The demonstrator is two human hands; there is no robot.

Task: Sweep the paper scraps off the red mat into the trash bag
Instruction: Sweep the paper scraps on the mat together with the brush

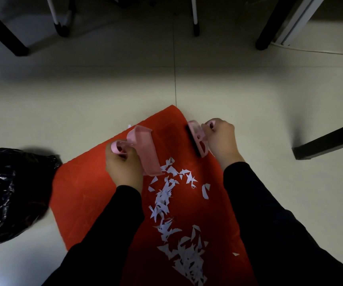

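Fingers (pixel 218 124) curled under, gripping dustpan (pixel 148 151), brush (pixel 197 139); scraps (pixel 188 263) cropped below

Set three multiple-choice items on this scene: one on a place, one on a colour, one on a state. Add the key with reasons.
1. Where is the trash bag?
A. left of the red mat
B. right of it
C. on top of it

2. What colour is the dustpan?
A. blue
B. pink
C. green

3. What is the right hand doing?
A. lying open, holding nothing
B. gripping the brush
C. pinching a scrap

Key: 1 A, the bag sits off the mat's left edge; 2 B, its tray is plainly pink; 3 B, its fingers curl round the brush's handle.
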